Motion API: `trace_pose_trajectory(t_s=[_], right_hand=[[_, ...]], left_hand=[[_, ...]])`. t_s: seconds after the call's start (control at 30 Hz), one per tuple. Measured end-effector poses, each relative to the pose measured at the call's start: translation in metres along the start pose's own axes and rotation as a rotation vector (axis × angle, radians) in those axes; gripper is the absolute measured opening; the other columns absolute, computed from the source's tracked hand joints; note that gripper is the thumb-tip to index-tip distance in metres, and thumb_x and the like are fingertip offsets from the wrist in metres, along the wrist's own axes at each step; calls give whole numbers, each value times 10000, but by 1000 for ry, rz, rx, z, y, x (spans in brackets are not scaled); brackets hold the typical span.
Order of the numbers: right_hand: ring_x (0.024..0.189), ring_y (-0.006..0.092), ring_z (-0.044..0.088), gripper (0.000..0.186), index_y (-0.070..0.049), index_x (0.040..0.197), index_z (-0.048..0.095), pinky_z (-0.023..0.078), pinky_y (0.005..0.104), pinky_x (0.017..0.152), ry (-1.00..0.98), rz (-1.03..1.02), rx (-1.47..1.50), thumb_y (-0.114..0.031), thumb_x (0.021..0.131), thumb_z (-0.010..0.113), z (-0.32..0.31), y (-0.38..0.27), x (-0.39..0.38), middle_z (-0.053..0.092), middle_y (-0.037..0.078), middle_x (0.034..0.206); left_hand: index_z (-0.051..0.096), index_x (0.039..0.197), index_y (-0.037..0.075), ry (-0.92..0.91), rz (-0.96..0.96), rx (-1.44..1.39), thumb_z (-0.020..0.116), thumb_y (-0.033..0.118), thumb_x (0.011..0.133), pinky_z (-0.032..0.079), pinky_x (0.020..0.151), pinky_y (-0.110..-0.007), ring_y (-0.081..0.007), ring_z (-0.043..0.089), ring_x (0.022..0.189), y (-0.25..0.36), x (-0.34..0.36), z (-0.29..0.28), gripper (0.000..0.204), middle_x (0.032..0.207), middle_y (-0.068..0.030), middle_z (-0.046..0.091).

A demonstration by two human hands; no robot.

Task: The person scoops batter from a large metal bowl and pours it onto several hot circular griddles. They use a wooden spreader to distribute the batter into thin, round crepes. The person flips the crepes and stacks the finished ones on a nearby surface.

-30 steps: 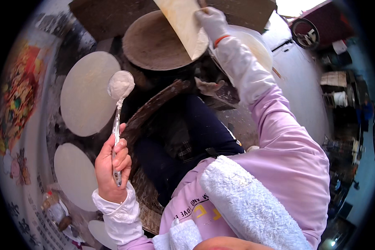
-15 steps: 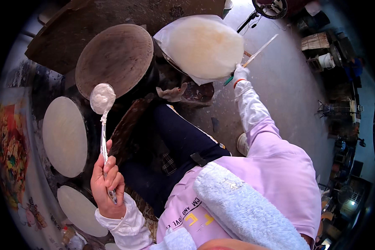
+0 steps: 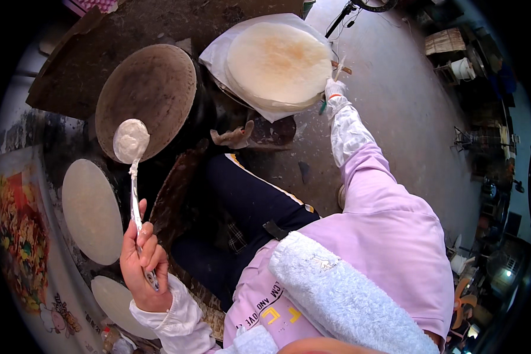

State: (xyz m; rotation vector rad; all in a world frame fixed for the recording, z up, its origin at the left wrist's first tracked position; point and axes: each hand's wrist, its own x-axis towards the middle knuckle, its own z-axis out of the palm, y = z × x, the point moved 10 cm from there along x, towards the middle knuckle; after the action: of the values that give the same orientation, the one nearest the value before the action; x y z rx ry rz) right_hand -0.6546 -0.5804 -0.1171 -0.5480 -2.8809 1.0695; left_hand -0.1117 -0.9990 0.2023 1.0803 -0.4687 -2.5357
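We grip ladle [image 3: 134, 192] in left hand [image 3: 135, 270], bowl level, apparently against spilling batter [image 3: 131, 141], over griddle's [image 3: 150, 88] near edge; gloved right hand [image 3: 335, 88] closed around thin tool [image 3: 339, 69], right of flatbread stack [image 3: 277, 62].

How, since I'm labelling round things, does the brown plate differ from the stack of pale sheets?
The plate is dark brown; the stack is pale cream, tanned in patches. The plate is one disc, while the stack shows thin layers at its edge. The stack lies on a white liner, right of the plate. Both are broad and roundish.
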Motion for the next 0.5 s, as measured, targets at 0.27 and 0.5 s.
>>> trace_pose_trajectory(t_s=[0.27, 0.5], right_hand=[[826, 292, 698, 454, -9, 1273, 606, 535, 412, 750, -335, -347, 227, -286, 917, 555, -36, -99, -134, 705, 213, 945], [481, 43, 503, 500, -96, 1456, 499, 358, 185, 392, -1174, -217, 666, -249, 987, 578, -71, -246, -347, 642, 15, 814]], left_hand=[[349, 1440, -65, -86, 32, 163, 333, 155, 1100, 387, 369, -164, -24, 388, 476, 17, 35, 25, 405, 805, -30, 434], [500, 1252, -31, -140, 121, 498, 489, 187, 1061, 361, 405, -184, -47, 427, 490, 29, 147, 74, 290, 789, -27, 511]])
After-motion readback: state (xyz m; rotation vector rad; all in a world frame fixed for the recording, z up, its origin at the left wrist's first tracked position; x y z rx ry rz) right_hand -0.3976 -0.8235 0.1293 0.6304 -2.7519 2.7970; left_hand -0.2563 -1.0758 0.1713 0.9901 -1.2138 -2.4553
